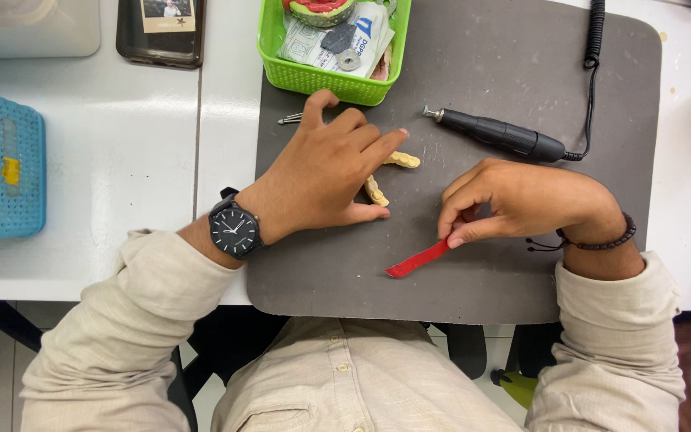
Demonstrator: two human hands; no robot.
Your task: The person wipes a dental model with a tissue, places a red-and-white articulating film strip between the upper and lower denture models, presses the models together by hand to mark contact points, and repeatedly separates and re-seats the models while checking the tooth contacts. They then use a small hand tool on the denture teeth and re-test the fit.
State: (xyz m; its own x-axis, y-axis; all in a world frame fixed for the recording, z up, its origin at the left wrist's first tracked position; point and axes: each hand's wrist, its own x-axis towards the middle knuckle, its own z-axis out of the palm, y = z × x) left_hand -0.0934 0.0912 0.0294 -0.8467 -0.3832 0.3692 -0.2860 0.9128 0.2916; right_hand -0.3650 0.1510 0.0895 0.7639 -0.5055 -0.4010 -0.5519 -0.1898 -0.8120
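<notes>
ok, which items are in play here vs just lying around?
In play:
right hand pinching red strip
left hand over cream cast pieces
grey mat

Lying about:
black handpiece
green basket
blue basket
phone

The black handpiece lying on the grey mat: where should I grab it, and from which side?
Grip the black handpiece around its thick dark barrel, mid-length, probably coming down from above. It lies flat on the grey mat, slanting, with its metal tip toward the green basket and the coiled cord leaving the other end. The barrel is its widest, clearest part; the right hand is nearest.
</notes>
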